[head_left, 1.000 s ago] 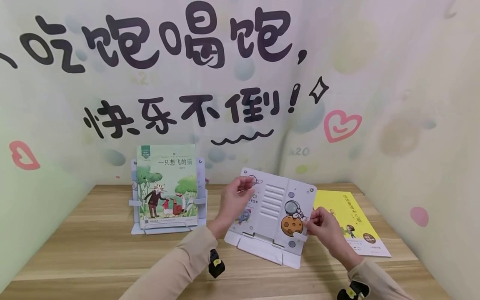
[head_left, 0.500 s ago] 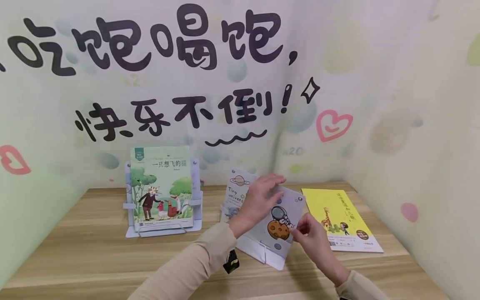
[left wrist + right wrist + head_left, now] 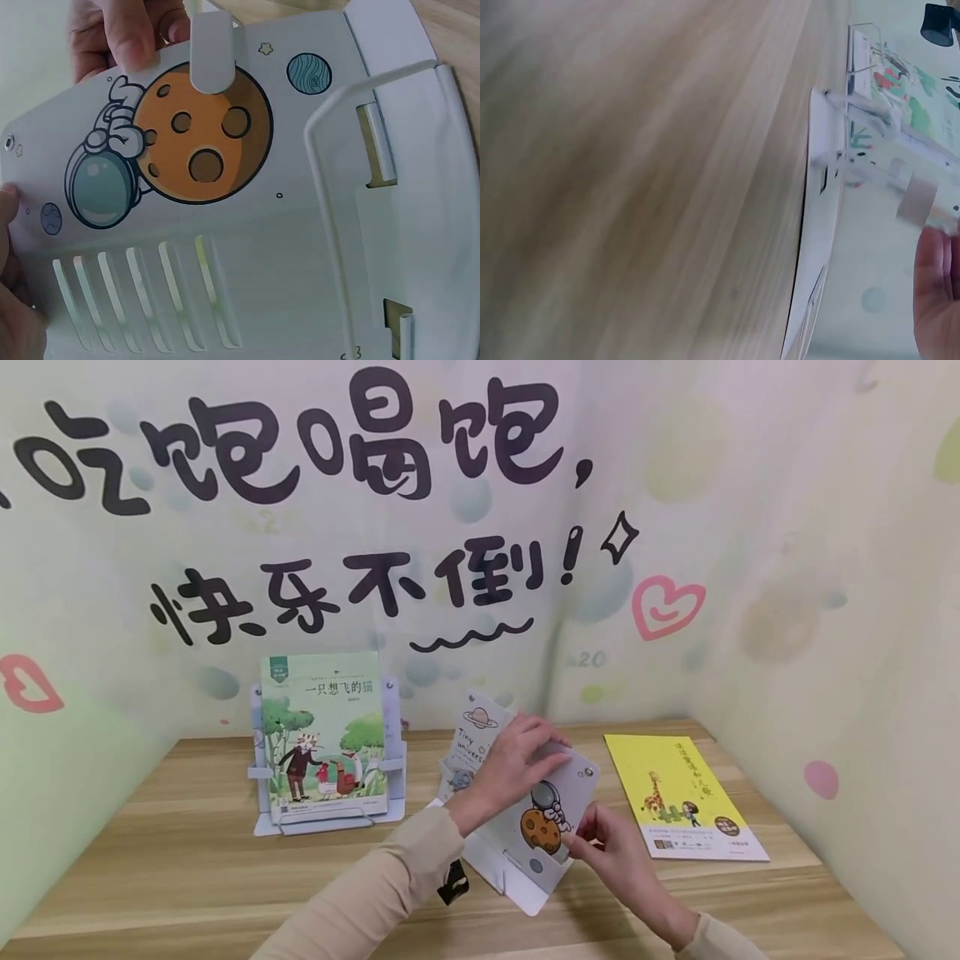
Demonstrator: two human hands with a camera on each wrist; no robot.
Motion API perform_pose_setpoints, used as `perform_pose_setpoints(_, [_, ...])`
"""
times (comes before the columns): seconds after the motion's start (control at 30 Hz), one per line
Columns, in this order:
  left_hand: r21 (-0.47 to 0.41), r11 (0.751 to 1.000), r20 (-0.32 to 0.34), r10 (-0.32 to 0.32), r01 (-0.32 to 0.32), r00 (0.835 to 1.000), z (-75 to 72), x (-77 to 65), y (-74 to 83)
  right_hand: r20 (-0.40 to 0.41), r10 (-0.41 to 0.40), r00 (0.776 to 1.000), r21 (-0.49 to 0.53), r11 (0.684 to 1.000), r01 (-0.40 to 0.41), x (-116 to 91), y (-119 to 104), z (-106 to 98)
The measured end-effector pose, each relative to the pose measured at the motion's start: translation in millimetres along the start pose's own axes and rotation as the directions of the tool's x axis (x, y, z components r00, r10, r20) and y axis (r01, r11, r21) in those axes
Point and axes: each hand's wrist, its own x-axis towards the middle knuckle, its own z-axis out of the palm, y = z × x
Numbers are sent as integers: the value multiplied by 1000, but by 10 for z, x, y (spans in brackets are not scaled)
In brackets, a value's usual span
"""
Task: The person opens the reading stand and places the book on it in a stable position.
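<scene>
A white metal book stand (image 3: 542, 832), printed with a planet, an astronaut and "Tiny universe", stands turned at an angle on the table. My left hand (image 3: 513, 760) holds its top edge, thumb across the front. Lower down, my right hand (image 3: 618, 852) pinches the right side edge, near a small side clip (image 3: 212, 56). In the left wrist view the right thumb lies on the panel's front, with other fingers partly hidden behind. A wire page holder (image 3: 319, 150) crosses the stand's lower part. The right wrist view is blurred.
A second book stand (image 3: 393, 793), at the left, bears an upright green picture book (image 3: 326, 735). A yellow book (image 3: 675, 777) lies flat at the right. Beneath them is a wood-grain table (image 3: 187, 893), with a printed curtain (image 3: 480, 677) behind.
The left hand has gone from the stand's left side to its top edge. The stand has turned, its right side coming nearer me. My right hand has stayed at its right edge, moving lower.
</scene>
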Motion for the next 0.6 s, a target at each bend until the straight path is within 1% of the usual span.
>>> perform_pose_setpoints(0.07, [-20, 1000, -1, 6, -6, 1000, 2, -18, -23, 57, -9, 998, 23, 1000, 8, 0, 47, -44])
perform_pose_setpoints(0.13, [-44, 999, -8, 20, -21, 1000, 4, -34, -49, 105, 11, 994, 57, 998, -17, 14, 100, -104])
perform_pose_setpoints(0.2, [-71, 997, -18, 35, -36, 999, 2, -51, -79, 123, 56, 991, 85, 994, -67, 50, 150, -172])
perform_pose_setpoints(0.27, [-90, 994, -32, 55, -58, 998, -2, -68, -112, 111, 126, 986, 82, 987, -135, 113, 195, -238])
perform_pose_setpoints(0.33, [-107, 991, -46, 80, -85, 996, -8, -86, -143, 73, 190, 979, 46, 980, -193, 200, 241, -297])
perform_pose_setpoints(0.43, [-124, 984, -60, 120, -127, 991, -9, -116, -187, 24, 253, 967, -56, 966, -251, 354, 316, -366])
perform_pose_setpoints(0.5, [-140, 979, -61, 142, -149, 988, -12, -133, -204, 9, 275, 961, -122, 955, -272, 454, 362, -399])
perform_pose_setpoints(0.6, [-167, 972, -58, 161, -169, 985, -18, -158, -214, 2, 276, 961, -208, 940, -269, 580, 433, -423])
